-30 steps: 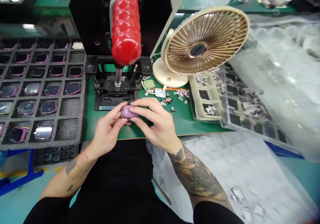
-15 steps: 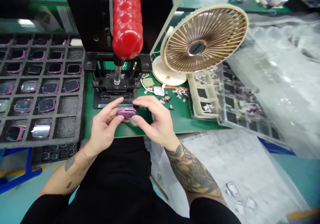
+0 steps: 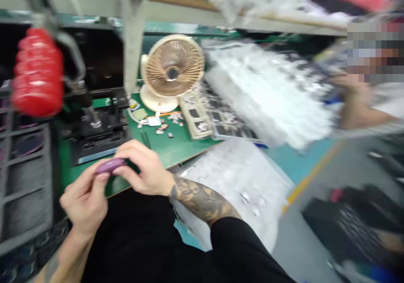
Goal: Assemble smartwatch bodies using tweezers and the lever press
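A purple smartwatch case point(image 3: 110, 165) is held edge-on above the front edge of the green bench, its details blurred by motion. My left hand point(image 3: 84, 197) pinches its left end between thumb and fingers. At the other end, the thumb and fingers of my right hand point(image 3: 143, 170) close on it as well. Just beyond the hands stands a black hand press point(image 3: 97, 136) with a red ribbed handle point(image 3: 38, 75). To the left lies a grey foam tray point(image 3: 23, 190) with square pockets; a dark watch point(image 3: 29, 144) sits in one of them.
Beyond my right hand, small loose parts point(image 3: 170, 135) lie on the bench point(image 3: 164, 150). Behind them are a cream fan point(image 3: 172, 66) and a compartment box point(image 3: 198, 127). Clear plastic trays point(image 3: 259, 93) fill the right side, near another person's arm point(image 3: 360, 100). White sheeting point(image 3: 227, 182) hangs below.
The view has swung to the right, bringing the other person's arm into sight. Both hands still hold the purple watch case, which now appears more tilted and further left in the picture.
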`<state>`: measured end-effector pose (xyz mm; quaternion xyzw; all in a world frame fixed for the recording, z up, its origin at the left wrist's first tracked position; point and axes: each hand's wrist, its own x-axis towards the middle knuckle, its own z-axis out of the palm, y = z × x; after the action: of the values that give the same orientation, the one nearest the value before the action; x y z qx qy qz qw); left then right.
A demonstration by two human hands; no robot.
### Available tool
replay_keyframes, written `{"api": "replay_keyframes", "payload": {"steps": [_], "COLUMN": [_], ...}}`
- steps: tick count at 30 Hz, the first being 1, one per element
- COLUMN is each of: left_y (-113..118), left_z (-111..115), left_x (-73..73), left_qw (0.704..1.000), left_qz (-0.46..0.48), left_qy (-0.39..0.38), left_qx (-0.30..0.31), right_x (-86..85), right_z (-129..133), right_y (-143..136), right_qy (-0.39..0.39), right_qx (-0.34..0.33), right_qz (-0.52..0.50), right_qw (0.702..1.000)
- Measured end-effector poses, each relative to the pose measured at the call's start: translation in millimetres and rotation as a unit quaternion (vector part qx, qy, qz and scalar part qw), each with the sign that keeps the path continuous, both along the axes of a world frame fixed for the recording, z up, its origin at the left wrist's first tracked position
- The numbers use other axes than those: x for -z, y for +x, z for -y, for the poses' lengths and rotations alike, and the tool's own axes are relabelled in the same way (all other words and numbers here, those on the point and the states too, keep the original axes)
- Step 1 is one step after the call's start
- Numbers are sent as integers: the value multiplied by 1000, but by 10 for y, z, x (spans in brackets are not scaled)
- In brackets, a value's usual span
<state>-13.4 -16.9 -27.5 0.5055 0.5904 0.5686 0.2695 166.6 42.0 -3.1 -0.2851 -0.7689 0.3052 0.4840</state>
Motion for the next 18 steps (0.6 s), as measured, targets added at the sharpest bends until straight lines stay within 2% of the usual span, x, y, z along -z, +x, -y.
{"api": "replay_keyframes", "payload": {"steps": [3, 6, 8, 11, 14, 16, 18], "left_y": [44, 63, 55, 65, 115, 130, 109], "left_z": [-54, -124, -166, -211, -219, -225, -230], "left_x": [-25, -170, -257, -266, -183, -137, -116], "left_qw": [994, 987, 984, 977, 964, 954, 947], "left_qz": [101, 157, 158, 202, 256, 280, 296], "left_qy": [3, -37, -76, -71, -46, -49, -67], "left_qx": [-46, -26, -3, 19, 56, 90, 109], "right_x": [40, 7, -113, -474, -948, -1207, -1367], "right_z": [-31, -77, -122, -245, -465, -679, -905], "right_y": [-86, -130, -105, -3, 37, -42, -209], "right_qy": [-9, -41, -51, 11, 139, 213, 273], "right_qx": [-2, 33, 39, 65, 102, 68, 20], "right_qz": [58, 145, 189, 174, 139, 150, 128], "right_qw": [998, 988, 980, 983, 975, 963, 953]}}
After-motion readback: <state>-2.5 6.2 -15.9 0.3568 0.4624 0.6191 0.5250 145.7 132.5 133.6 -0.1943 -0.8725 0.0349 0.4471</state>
